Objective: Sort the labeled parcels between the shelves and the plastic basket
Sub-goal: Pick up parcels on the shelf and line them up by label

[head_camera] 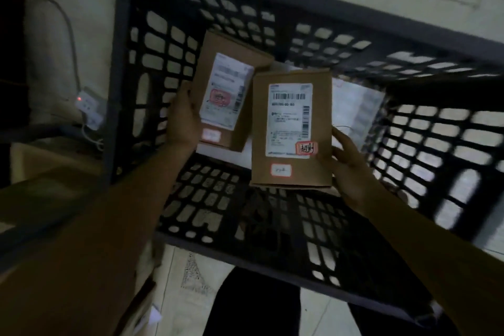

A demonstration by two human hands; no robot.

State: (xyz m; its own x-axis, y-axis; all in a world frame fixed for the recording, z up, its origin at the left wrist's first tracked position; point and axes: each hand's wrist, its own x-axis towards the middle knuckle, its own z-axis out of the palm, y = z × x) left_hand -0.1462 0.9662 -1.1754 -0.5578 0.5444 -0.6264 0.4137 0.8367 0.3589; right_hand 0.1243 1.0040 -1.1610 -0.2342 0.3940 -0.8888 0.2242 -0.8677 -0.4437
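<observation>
Two brown cardboard parcels with white shipping labels are held over the black plastic basket (272, 248). My left hand (181, 120) grips the left parcel (223, 84) along its left edge, the parcel tilted a little to the right. The right parcel (289, 180) is upright, and my right hand (351, 169) holds it at its lower right edge, thumb on the front. The right parcel overlaps the left one's corner. A white parcel (357, 106) lies on the basket's bottom behind them, mostly hidden.
The basket's lattice walls stand all around the parcels. On the pale tiled floor (174, 267) to the left lies a white power strip (88, 108) with a red light and a cable. Brown cardboard (41, 161) sits at the far left. My dark trouser legs show below the basket.
</observation>
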